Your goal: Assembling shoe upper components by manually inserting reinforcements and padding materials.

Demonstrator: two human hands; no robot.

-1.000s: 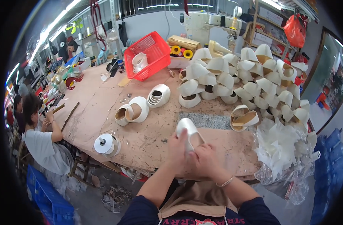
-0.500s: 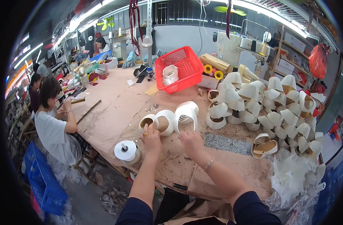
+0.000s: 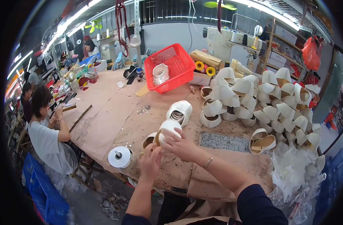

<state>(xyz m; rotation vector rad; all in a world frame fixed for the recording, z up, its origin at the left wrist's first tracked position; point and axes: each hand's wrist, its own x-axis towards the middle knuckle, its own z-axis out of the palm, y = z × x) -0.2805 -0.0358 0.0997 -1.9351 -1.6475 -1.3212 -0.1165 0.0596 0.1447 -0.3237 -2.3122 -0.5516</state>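
Note:
A white shoe upper is tilted up over the middle of the worktable, between my two hands. My right hand is closed round its right side. Lower down, the bent fingers of my left hand meet at its tan lower edge; the fingertips are partly hidden. Just behind my left hand is another upper with a brown lining. Several white uppers nested in one another lie just beyond the held one. A white spool of thread stands to the left of my left hand.
Many white uppers are piled at the right. Nearer lie a grey stone slab, an upper with a tan insole and clear plastic wrapping. A red basket stands at the back. At the left edge a person works.
My right hand has left the nested uppers and come left onto the upper that stood between my hands. That upper is now raised and tipped, and my hands are close together.

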